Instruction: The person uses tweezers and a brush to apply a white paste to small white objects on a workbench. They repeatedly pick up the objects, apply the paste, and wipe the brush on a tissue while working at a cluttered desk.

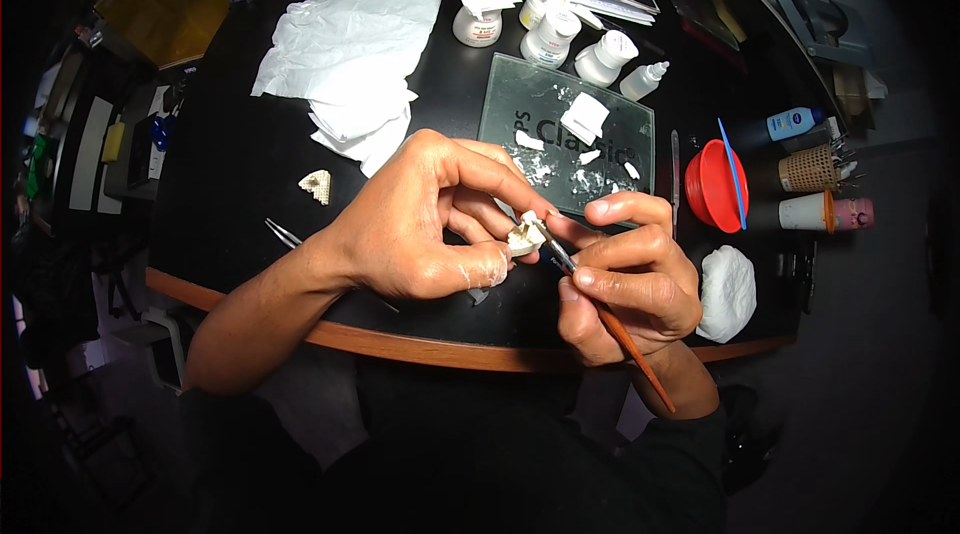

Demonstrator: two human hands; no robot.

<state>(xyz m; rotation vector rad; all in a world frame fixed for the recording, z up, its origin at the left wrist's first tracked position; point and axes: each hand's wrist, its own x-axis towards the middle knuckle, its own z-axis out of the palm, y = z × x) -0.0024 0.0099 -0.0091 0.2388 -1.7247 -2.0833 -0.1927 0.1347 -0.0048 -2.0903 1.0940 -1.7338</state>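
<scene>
My left hand (425,224) is closed, pinching a small cream-coloured dental model piece (522,242) between thumb and fingers. White residue marks the side of that thumb. In my right hand (640,279) a fine brush (622,339) with a reddish-brown wooden handle is gripped like a pen. Its dark tip meets the model's upper right side, or nearly so; the exact contact is too small to tell. Just beyond both hands lies a glass slab (500,109), strewn with white powder and pale fragments. A folded white tissue (584,118) rests on it.
Left of my hands are another dental model piece (315,186), tweezers (284,233) and white paper sheets (350,34). Several white bottles (551,38) stand behind the slab. To the right are a red bowl (712,189) with a blue stick across it and a white lump (728,294).
</scene>
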